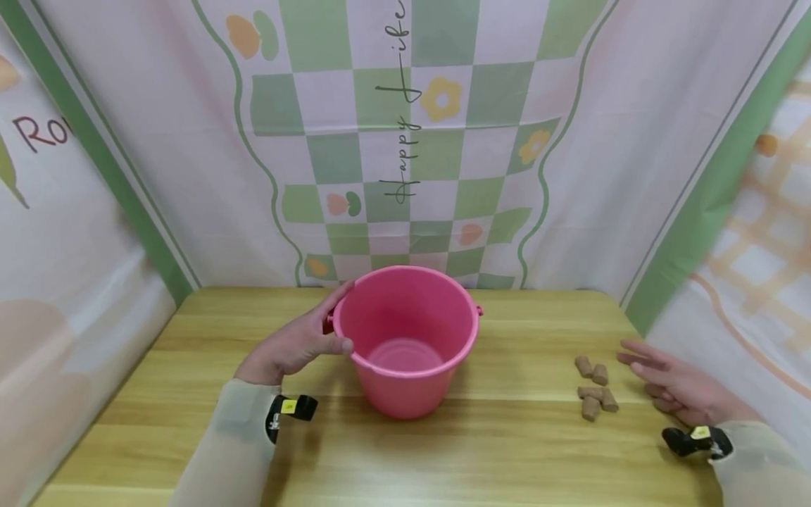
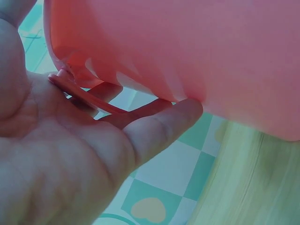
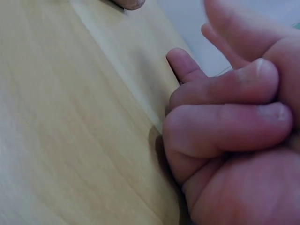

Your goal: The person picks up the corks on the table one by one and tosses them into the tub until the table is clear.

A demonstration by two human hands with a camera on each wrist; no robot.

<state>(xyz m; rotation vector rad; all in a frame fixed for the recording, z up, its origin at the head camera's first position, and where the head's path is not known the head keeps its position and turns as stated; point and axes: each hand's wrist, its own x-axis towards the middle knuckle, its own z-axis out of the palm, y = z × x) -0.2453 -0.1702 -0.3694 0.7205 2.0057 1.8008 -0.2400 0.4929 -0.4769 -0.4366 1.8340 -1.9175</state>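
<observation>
A pink plastic bucket [image 1: 406, 391] stands on the wooden table with its mouth facing up, and its inside looks bare. My left hand [image 1: 303, 343] grips its left side, the thumb over the rim and the other fingers outside. In the left wrist view, fingers [image 2: 161, 129] lie against the bucket's wall [image 2: 197, 51], and the bucket's handle [image 2: 84, 96] crosses the hand. Several small brown corks [image 1: 591, 394] lie loose at the table's right. Just right of them is my right hand [image 1: 687, 384], holding nothing; some fingers reach out, and two fingers [image 3: 220, 129] are curled in.
The wooden table [image 1: 507, 451] ends at a patterned cloth [image 1: 393, 162] behind the bucket. More cloth hangs along the left and right sides. One brown cork end [image 3: 134, 3] shows at the top of the right wrist view.
</observation>
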